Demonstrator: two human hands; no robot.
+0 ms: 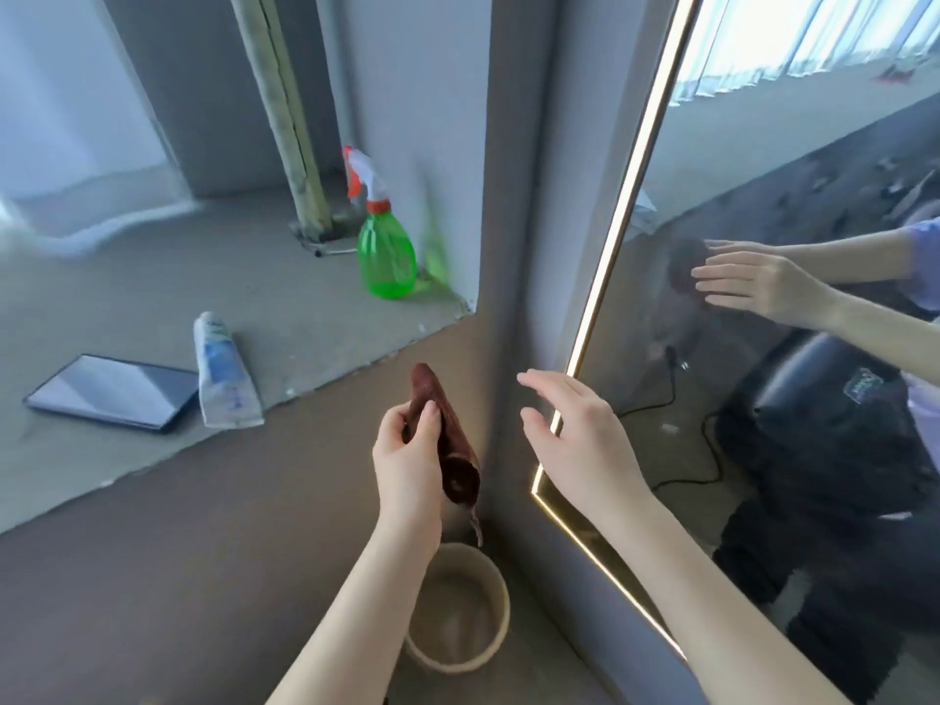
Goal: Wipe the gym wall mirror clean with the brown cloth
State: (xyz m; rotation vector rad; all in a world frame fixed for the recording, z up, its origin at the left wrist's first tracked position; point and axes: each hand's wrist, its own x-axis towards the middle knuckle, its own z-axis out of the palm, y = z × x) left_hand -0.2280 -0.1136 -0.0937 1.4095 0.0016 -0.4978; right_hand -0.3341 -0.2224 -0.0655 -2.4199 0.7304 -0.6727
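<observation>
My left hand grips the brown cloth, which is bunched into a long roll and drips water above a small bucket. My right hand hovers with straight, spread fingers just in front of the lit lower-left edge of the wall mirror, holding nothing. The mirror fills the right side and reflects both hands and the cloth.
A beige bucket stands on the floor below the cloth. On the concrete ledge to the left stand a green spray bottle, a white-blue tube and a dark tablet. A pipe runs up behind the ledge.
</observation>
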